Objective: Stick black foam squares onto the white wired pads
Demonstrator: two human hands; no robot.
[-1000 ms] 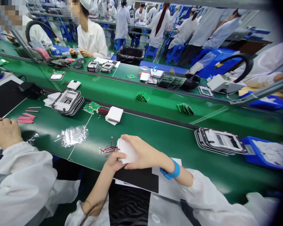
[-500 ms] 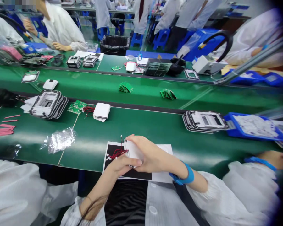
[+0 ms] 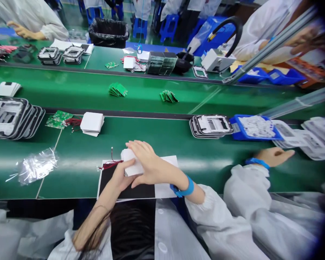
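A stack of white square pieces (image 3: 132, 163) with thin red wires (image 3: 110, 165) trailing to its left is held between my hands, above a black and white sheet (image 3: 143, 189). My left hand (image 3: 122, 176) grips the stack from the lower left, its thumb across the front face. My right hand (image 3: 147, 163) wraps round the stack's right side, fingers over the top edge and thumb below. The far side of the stack is hidden.
Another white stack (image 3: 92, 122) lies beside green boards (image 3: 59, 119). Frames are piled at the left (image 3: 9, 117) and right (image 3: 212, 125), near a blue tray (image 3: 256, 127). A clear plastic bag (image 3: 38, 166) lies left; a neighbour's hand (image 3: 276, 156) rests at the right.
The view has shifted right and down. The stack in my hands has turned, showing more of its white face. The neighbour's hand at the right has come further into view.
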